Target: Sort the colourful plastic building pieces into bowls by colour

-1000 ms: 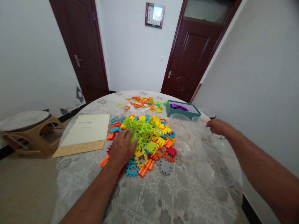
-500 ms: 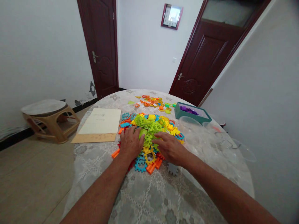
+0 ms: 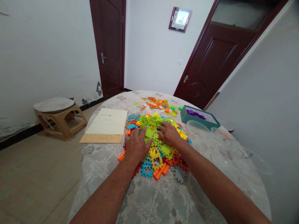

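Note:
A heap of bright plastic building pieces [image 3: 161,152], green, yellow, orange, blue and red, lies in the middle of the round table [image 3: 144,199]. My left hand [image 3: 136,145] rests palm down on the heap's left side, fingers spread flat. My right hand [image 3: 169,133] lies on top of the heap just right of it, fingers stretched over the light green pieces [image 3: 149,123]. Neither hand visibly grips a piece.
A smaller scatter of pieces [image 3: 158,104] lies farther back. A teal box [image 3: 200,115] with purple pieces and clear plastic bowls [image 3: 197,127] sit at the right. A cream booklet [image 3: 108,123] lies left of the heap. A tan stool [image 3: 58,115] stands on the floor at the left.
My right hand came back from the table's right side and settled on the heap beside my left hand. The view shifted left and the hands slid slightly farther onto the pile.

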The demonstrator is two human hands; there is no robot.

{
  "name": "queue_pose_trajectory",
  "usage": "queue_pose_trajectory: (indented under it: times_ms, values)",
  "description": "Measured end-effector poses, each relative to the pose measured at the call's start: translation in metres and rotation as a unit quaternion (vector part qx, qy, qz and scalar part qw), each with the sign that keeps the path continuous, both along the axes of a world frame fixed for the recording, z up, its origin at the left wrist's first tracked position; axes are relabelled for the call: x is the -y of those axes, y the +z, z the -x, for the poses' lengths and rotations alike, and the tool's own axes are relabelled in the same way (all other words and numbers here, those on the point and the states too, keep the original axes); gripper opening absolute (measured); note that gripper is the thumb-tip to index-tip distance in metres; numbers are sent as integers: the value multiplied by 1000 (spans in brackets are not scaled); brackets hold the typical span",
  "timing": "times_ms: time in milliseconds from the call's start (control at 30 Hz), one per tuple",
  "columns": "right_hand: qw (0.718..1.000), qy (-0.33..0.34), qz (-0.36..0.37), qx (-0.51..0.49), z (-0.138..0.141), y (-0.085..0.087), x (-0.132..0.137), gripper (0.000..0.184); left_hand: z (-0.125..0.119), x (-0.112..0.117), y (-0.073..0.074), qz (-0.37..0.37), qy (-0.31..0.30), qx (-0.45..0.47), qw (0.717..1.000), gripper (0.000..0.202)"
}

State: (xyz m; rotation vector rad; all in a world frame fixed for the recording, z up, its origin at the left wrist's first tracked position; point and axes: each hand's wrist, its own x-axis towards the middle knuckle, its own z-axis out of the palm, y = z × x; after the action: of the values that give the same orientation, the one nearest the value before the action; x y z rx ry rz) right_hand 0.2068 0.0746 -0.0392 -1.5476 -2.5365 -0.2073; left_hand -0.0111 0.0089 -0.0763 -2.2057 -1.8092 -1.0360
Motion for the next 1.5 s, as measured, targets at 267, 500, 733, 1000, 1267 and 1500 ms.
queue_pose_trajectory:
  times_ms: [267, 500, 733, 1000, 1267, 1500]
  values:
    - [993, -115, 13, 15, -19, -1, -14, 41, 1, -1, -1, 20, -12, -19, 1000, 52]
    - [991, -134, 25, 3, 0, 0, 27, 37, 5, -9, -3, -6, -12, -12, 1000, 37]
    - [997, -68, 5, -24, 20, -5, 66, 41, 10, -16, -1, -54, -49, -2, 997, 33]
    - [993, -112, 35, -27, -2, 8, 78, 33, 10, -21, -4, -84, -82, -32, 993, 35]
    - [992, -106, -9, -73, -27, 42, 121, 32, 10, -24, -2, -118, -100, -71, 985, 35]
    - [960, -275, 23, 42, -120, 90, 104, 37, 10, -24, -6, -120, -101, -91, 983, 35]
